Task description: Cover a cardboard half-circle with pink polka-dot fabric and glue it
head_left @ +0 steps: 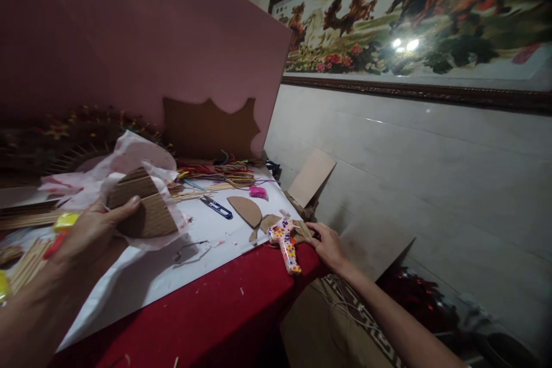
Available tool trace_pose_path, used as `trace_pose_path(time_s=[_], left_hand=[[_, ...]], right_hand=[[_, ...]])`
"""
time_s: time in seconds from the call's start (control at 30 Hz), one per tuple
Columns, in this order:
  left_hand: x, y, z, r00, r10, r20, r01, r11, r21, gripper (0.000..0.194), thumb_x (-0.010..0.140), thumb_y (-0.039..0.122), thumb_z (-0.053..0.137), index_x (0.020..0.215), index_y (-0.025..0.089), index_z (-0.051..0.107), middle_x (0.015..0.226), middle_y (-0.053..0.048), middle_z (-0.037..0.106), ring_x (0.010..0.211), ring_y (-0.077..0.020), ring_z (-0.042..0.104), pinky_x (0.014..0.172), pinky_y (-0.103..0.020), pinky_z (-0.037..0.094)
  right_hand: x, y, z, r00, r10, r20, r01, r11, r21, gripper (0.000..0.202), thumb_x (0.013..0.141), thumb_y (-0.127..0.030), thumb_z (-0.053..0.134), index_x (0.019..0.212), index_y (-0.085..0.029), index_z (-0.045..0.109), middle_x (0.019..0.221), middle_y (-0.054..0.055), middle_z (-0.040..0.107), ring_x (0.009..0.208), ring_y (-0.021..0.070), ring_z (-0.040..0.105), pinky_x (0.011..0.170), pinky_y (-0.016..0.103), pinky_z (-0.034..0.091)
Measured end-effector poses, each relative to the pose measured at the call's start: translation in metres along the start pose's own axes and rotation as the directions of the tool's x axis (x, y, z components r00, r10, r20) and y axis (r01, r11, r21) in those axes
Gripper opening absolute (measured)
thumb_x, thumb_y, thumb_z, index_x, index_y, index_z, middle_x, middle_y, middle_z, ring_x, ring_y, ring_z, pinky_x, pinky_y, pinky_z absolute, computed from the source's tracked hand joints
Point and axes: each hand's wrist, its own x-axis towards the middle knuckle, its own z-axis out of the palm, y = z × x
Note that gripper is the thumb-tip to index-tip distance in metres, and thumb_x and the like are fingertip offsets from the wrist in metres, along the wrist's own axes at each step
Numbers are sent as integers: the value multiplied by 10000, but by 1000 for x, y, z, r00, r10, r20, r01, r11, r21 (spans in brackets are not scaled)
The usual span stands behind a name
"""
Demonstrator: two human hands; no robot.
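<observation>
My left hand is closed on a brown corrugated cardboard piece with a rounded lower edge, thumb across its face. White, pink-marked thin sheet, paper or cloth, lies behind and around the cardboard. At the table corner my right hand has its fingers stretched out and apart, touching or just over a brown cardboard scrap. Just left of these fingers lies a flower-patterned glue gun, its handle toward the table's front edge. A half-round cardboard piece rests farther left.
Blue-handled thread snips, a pink lump, thin sticks and coloured cords lie on the white-topped table. A pink board stands behind. Cardboard sheets lean by the wall at right.
</observation>
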Motion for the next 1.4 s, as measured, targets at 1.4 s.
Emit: trace_pose_path(time_s=[1.4], left_hand=[[-43,-36,82,867,-400,298,417,909,7,241,758,9,545,945,138,624,755,-67,693,606,-180,668,584,-318,578]], right_hand=[[5,-71,10,974,18,227,-105,919,381,664,604,-139,543,1266,-157,492,1188,96,611,1046,253,568,884,342,419]])
